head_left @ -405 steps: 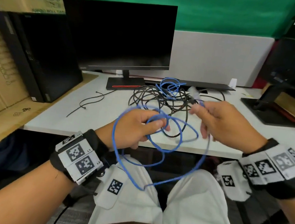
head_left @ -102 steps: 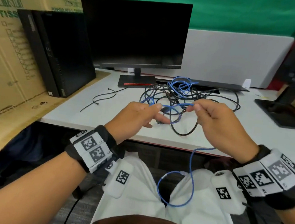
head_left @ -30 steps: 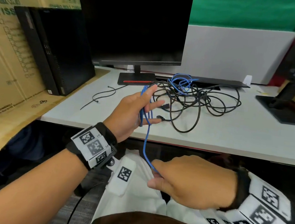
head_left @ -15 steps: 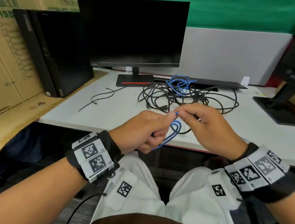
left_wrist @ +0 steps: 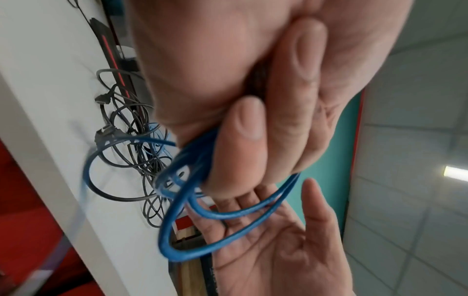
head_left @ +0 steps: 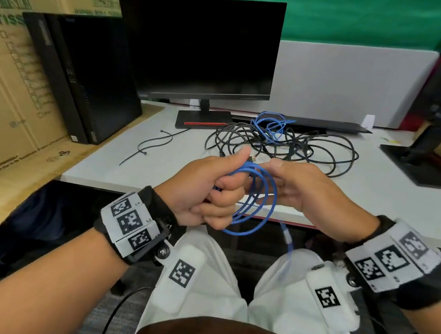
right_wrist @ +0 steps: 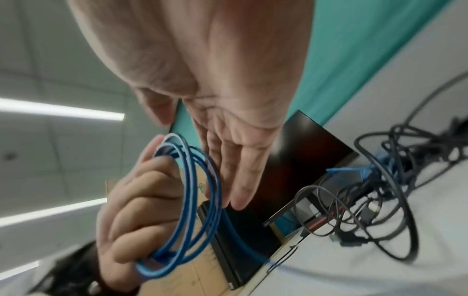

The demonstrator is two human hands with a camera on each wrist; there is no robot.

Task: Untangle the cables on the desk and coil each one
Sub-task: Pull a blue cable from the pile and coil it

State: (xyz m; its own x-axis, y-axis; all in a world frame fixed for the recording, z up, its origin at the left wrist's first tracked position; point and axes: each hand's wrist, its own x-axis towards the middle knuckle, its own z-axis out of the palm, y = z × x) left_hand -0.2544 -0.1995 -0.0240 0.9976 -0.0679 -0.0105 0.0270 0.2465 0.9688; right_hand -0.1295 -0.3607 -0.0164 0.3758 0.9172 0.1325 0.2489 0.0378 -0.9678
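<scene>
- Blue cable: coiled, clamped in left hand above desk edge; tail hangs loose.
- Left wrist: fingers curled round loops; keep equal.
- Right wrist: right hand flat beside coil; feed tail slackly.

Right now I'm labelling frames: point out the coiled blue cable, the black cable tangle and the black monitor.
Coiled blue cable (head_left: 266, 200), head view, loop's right side.
Black cable tangle (head_left: 324, 151), head view, right strands.
Black monitor (head_left: 200, 50), head view, screen centre.

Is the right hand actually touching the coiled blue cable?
Cannot tell. The right wrist view shows the right hand open with straight fingers right beside the blue cable coil, with no plain contact or gap.
</scene>
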